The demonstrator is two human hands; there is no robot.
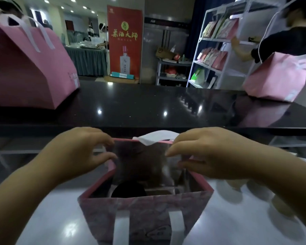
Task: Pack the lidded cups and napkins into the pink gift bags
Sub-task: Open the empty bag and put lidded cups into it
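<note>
bags in view: three pink gift bags on the surfaces around me (more pink bags stand on a rack behind, too blurred to count).
nearest bag: the open pink gift bag [145, 209] stands on the pale table [51, 218] right in front of me, its mouth wide and facing up, between my two hands.
straps: two white strap ends [120, 228] run down its near face; one white handle [155, 137] arches over its far rim.
inside: one dark round shape [129, 190] sits low in the bag; whether it is a lidded cup i cannot tell. no napkin can be made out.
left hand: my left hand [78, 152] has its fingers curled, tips at the bag's left rim; the blur hides whether they pinch it.
right hand: my right hand [210, 154] is curled the same way at the right rim, its upper fingers against the white handle; a real grip cannot be told.
other bags: a second pink gift bag [30, 68] stands at the left end of the black counter [148, 103], a third pink gift bag [276, 80] at its right end, well apart.
background: one red banner [125, 45], one white shelf rack [219, 50], and one person in a dark top [290, 41] reaching to it.
</note>
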